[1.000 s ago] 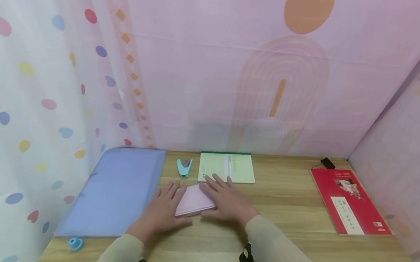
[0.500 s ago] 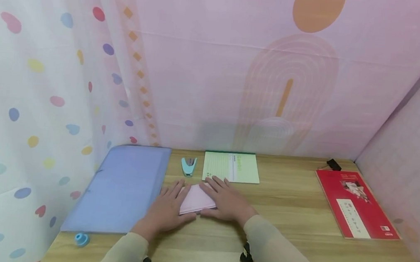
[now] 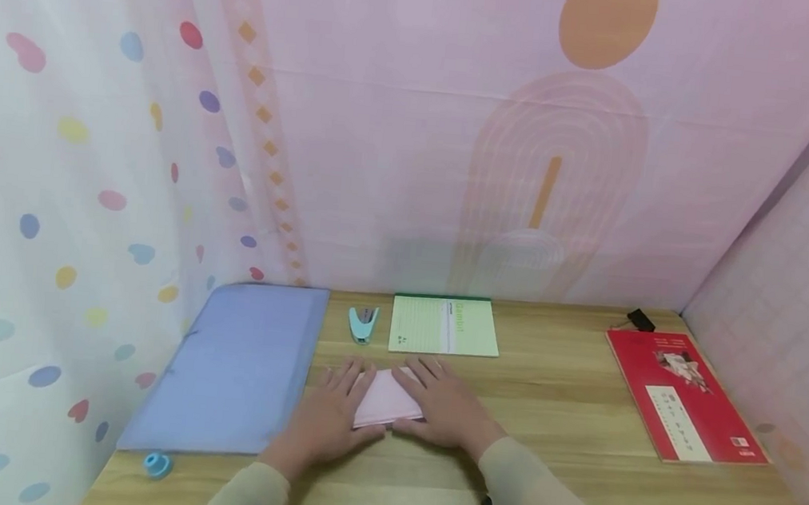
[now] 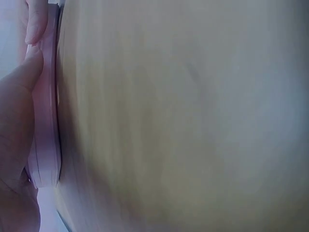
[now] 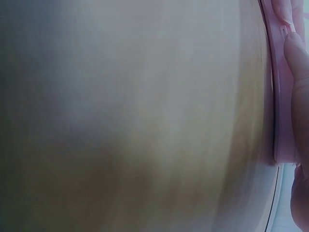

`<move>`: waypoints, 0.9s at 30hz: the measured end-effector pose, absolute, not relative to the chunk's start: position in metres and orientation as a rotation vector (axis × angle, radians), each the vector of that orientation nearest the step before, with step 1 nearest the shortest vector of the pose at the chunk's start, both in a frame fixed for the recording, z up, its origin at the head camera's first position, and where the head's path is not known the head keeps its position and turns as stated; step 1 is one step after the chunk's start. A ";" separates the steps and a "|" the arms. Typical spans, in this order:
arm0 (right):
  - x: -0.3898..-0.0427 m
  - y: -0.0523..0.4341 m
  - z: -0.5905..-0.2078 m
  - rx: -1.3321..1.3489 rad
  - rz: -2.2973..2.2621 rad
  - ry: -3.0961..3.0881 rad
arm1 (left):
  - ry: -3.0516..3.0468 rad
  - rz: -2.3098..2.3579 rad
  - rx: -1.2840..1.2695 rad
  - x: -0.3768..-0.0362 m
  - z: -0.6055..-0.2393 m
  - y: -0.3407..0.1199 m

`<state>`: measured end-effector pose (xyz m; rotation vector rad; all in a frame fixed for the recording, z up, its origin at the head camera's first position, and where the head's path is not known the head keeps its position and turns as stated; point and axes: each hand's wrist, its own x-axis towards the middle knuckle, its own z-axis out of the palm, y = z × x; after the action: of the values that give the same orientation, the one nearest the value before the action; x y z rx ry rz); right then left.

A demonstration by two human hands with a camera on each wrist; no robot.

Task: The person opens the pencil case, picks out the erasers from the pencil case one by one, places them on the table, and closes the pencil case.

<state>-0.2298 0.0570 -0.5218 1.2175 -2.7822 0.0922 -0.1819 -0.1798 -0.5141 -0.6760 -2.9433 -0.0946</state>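
Note:
A flat pink block, with a thin layered edge, lies on the wooden table between both hands. My left hand rests over its left side, fingers straight and pointing away, thumb along the near edge. On the other side my right hand lies over the right part in the same way. Both thumbs come close together at the front edge, as the right wrist view also shows with the pink side. The palms and fingers hide the block's left and right ends.
A green notepad and a light blue stapler lie beyond the hands. To the left is a blue folder, with a small blue knob-like piece before it. A red booklet and a black clip lie right.
Both hands and the pink block have shifted slightly toward the body, so the right fingertips no longer overlap the green notepad. The head view has turned a little left.

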 end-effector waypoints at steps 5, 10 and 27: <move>-0.213 0.071 -0.521 1.191 0.142 -2.806 | -2.938 -0.119 -0.721 -0.174 -0.519 -0.168; -0.197 0.088 -0.522 1.173 0.171 -2.818 | -2.918 -0.113 -0.776 -0.165 -0.524 -0.154; -0.139 0.133 -0.524 1.073 0.175 -2.821 | -2.923 -0.087 -0.939 -0.126 -0.518 -0.114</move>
<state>-0.1394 0.1327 -0.5242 1.0734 -2.8209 0.1748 -0.1258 -0.1142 -0.5181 -0.9391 -2.9233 -0.0873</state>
